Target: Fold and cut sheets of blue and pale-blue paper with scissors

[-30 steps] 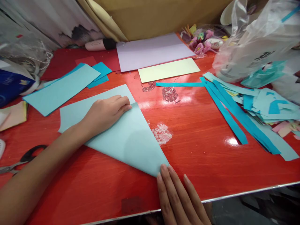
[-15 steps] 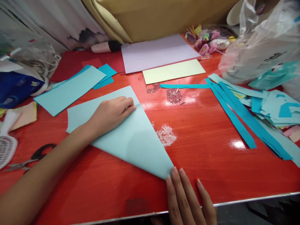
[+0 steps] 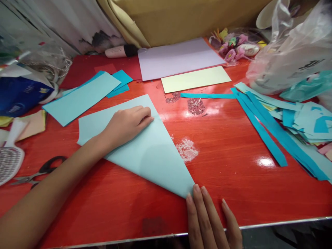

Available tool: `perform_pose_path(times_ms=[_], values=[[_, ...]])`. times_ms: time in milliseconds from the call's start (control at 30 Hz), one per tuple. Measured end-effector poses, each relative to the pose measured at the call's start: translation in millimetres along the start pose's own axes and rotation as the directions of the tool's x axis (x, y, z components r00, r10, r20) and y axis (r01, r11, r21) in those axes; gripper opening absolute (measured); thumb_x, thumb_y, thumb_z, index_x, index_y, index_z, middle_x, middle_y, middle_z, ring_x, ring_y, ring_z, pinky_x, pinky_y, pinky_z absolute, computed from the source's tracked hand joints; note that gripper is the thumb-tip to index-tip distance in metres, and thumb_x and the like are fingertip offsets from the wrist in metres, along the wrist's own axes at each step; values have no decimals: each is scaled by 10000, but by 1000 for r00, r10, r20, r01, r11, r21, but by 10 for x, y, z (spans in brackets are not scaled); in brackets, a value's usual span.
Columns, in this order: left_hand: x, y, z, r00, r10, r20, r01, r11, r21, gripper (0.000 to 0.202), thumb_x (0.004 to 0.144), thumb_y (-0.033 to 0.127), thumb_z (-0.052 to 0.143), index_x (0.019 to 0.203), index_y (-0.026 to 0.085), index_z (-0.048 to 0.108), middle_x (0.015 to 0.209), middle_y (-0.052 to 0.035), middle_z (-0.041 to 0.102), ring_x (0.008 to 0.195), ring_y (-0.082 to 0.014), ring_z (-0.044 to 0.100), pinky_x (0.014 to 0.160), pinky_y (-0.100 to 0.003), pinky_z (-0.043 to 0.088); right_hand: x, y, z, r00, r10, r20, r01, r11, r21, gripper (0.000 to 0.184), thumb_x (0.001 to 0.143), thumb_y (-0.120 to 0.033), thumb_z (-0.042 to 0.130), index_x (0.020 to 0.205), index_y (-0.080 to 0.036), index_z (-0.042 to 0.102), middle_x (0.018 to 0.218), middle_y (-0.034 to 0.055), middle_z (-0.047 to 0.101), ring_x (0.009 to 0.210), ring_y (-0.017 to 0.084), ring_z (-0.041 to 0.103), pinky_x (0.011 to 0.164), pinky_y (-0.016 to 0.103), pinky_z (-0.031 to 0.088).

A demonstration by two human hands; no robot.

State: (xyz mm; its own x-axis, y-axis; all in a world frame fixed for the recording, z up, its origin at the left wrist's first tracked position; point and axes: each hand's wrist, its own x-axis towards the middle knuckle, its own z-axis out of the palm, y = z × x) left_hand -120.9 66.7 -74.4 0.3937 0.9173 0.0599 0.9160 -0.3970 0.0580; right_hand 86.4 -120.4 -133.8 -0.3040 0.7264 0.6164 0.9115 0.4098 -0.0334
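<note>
A light blue sheet of paper (image 3: 147,155) lies folded on the red table, one pointed corner near the front edge. My left hand (image 3: 131,122) rests on its upper part with the fingers curled in, pressing down on the sheet. Nothing shows in those fingers, though their tips are partly hidden. At the pointed corner, the fingertips of my right hand (image 3: 207,218) touch the paper. Its fingers are stretched out, and the little finger stands apart.
Scissors (image 3: 38,173) and a hairbrush (image 3: 11,162) lie left, beside my forearm. Blue paper strips (image 3: 264,131) and a scrap pile (image 3: 308,121) are right, below a plastic bag (image 3: 285,55). Behind are a yellow paper strip (image 3: 195,79) and lilac sheets (image 3: 178,58).
The whole view has shifted slightly, so everything appears a little farther right. Both hands keep their places on the light blue paper, which lies as before.
</note>
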Motion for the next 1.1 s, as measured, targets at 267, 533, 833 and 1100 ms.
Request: perform_pose_path(times_ms=[267, 533, 833, 1100], values=[[-1, -1, 2, 1000, -4, 3, 4, 1000, 14, 233, 880, 352, 338, 804, 200, 498, 770, 0, 573, 698, -143, 538, 635, -247, 361, -15, 7, 36, 999, -16, -30, 16, 1000, -6, 377, 893, -242, 301, 1006, -115, 638, 1091, 117, 638, 1142, 242, 501, 1013, 445, 319], [-2, 4, 2, 1000, -12, 10, 11, 999, 34, 239, 884, 348, 332, 811, 199, 505, 790, -1, 584, 732, -152, 553, 644, -253, 362, -21, 21, 38, 999, -40, -31, 39, 999, -26, 376, 871, -159, 285, 997, -102, 634, 1110, 125, 625, 1154, 230, 492, 1013, 447, 323], [-4, -7, 10, 1000, 5, 0, -5, 999, 38, 245, 888, 350, 325, 825, 200, 508, 777, -6, 577, 721, -155, 542, 629, -260, 355, -20, 27, 45, 998, -45, -51, 43, 998, -41, 384, 862, -130, 269, 978, -103, 634, 1097, 124, 633, 1151, 215, 494, 1006, 429, 338], [-18, 18, -2, 1000, -24, 7, 23, 997, 75, 247, 893, 365, 314, 825, 211, 495, 791, 3, 576, 710, -157, 545, 586, -264, 329, -36, 34, 31, 997, -57, -56, 54, 997, -53, 412, 889, -184, 241, 1001, -77, 622, 1091, 133, 636, 1137, 217, 507, 998, 412, 351]])
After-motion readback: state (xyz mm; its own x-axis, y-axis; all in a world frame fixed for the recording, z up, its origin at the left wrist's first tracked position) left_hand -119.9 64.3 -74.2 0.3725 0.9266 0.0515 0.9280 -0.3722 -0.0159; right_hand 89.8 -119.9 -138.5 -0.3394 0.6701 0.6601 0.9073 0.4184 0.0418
